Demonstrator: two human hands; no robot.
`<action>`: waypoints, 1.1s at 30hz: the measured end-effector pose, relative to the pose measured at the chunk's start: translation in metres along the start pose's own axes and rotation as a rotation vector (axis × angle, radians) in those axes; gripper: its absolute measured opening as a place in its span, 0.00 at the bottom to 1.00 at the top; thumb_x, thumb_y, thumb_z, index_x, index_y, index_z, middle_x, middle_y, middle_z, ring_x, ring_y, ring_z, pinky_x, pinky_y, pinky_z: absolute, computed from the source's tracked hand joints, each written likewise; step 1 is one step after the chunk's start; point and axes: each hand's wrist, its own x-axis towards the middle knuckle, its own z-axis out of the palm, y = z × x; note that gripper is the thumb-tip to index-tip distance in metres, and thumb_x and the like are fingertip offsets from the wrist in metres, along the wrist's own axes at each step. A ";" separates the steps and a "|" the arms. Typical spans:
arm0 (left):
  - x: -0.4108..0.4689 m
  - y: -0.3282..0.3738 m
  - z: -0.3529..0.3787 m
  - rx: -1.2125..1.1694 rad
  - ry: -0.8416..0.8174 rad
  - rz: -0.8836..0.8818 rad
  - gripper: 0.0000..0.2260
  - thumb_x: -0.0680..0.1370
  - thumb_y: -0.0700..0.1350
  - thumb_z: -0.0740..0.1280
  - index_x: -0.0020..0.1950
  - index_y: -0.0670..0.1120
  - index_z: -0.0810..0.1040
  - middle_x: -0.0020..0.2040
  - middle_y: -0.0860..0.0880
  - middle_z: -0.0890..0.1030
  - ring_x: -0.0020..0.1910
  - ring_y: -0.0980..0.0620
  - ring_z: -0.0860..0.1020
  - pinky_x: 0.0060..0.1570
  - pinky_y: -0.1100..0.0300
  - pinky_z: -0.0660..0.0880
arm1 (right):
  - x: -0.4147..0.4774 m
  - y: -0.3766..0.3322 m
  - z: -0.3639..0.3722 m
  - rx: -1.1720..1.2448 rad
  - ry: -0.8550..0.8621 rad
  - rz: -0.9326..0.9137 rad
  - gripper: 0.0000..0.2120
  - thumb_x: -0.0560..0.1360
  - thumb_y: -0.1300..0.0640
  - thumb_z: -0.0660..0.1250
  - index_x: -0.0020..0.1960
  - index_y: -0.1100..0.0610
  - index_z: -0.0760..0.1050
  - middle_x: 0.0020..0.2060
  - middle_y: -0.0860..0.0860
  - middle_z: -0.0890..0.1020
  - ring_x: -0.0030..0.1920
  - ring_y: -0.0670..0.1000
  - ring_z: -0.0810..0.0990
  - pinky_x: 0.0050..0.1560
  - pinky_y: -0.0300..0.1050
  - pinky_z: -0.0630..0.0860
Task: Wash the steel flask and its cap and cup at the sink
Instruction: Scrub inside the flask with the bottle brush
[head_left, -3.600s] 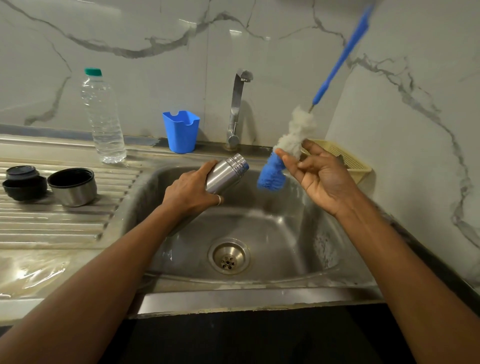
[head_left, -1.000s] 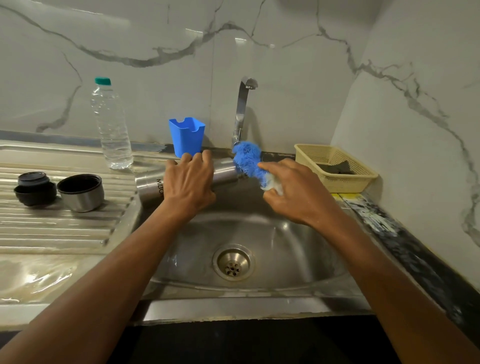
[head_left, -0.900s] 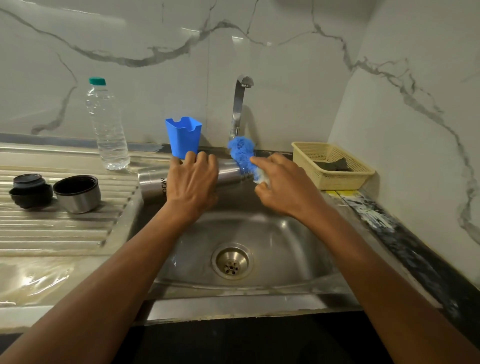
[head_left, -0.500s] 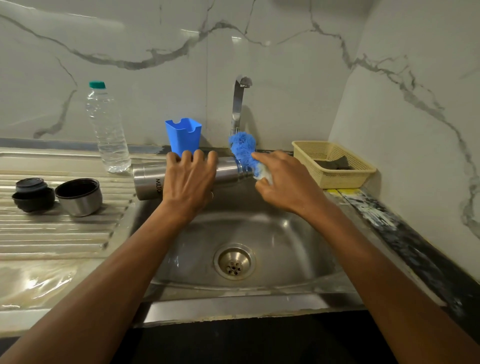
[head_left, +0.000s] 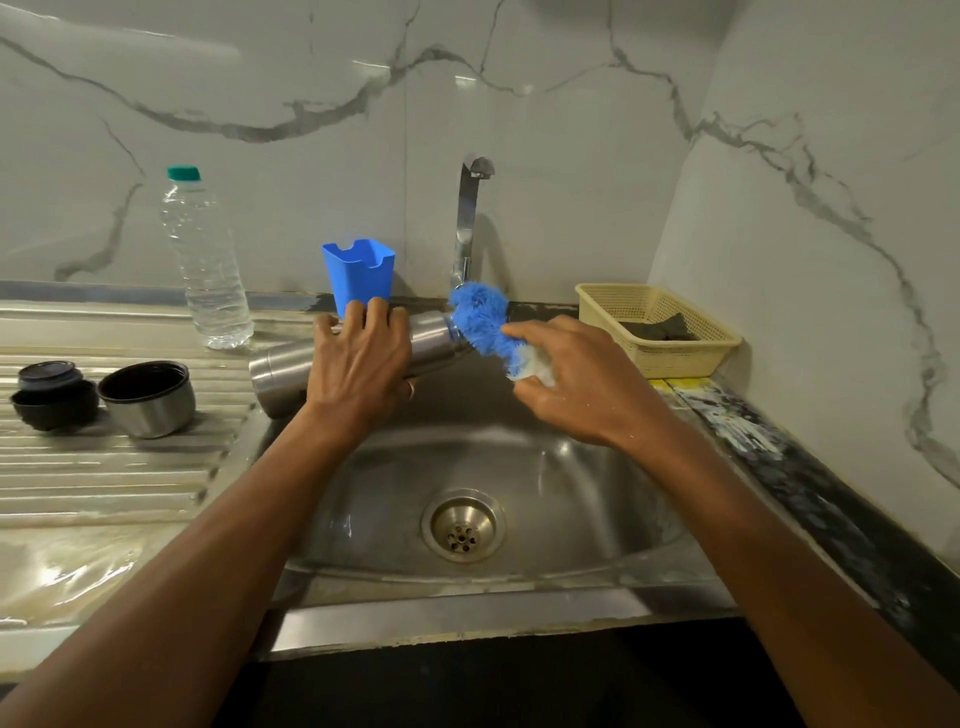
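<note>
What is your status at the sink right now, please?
Left hand grips steel flask sideways over sink. Right hand holds blue brush at its mouth. Nothing blocking.

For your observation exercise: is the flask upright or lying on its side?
On its side: left hand holds the flask roughly level, mouth against the brush.

Cup (head_left: 147, 397), cap (head_left: 52, 395) left of sink (head_left: 571, 483); basket (head_left: 657, 330) right.

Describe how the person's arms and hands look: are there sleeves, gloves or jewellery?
The left arm and right arm are bare to the frame edge: no sleeves, no watch. Neither hand wears a glove. The left hand has a thin ring on one finger; the right hand shows none, only small wet spots.
</note>
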 end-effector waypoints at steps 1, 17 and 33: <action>0.000 0.000 0.000 -0.006 0.005 -0.003 0.28 0.64 0.53 0.79 0.57 0.41 0.74 0.52 0.41 0.74 0.52 0.40 0.75 0.50 0.42 0.74 | 0.000 -0.003 0.001 -0.008 0.007 -0.009 0.28 0.75 0.56 0.68 0.75 0.50 0.71 0.62 0.54 0.78 0.59 0.54 0.77 0.55 0.43 0.69; 0.005 0.015 -0.009 0.072 0.143 0.099 0.19 0.69 0.41 0.68 0.58 0.43 0.71 0.52 0.40 0.79 0.49 0.38 0.75 0.50 0.46 0.69 | 0.014 -0.015 0.003 -0.019 0.050 0.015 0.29 0.75 0.57 0.67 0.76 0.52 0.70 0.64 0.56 0.77 0.63 0.56 0.76 0.61 0.47 0.71; 0.002 -0.001 -0.007 0.112 0.152 -0.020 0.18 0.63 0.33 0.65 0.51 0.45 0.70 0.43 0.46 0.76 0.45 0.42 0.75 0.53 0.47 0.68 | -0.001 -0.007 0.000 0.074 0.030 0.021 0.27 0.74 0.55 0.70 0.73 0.49 0.74 0.59 0.52 0.80 0.54 0.49 0.76 0.54 0.40 0.67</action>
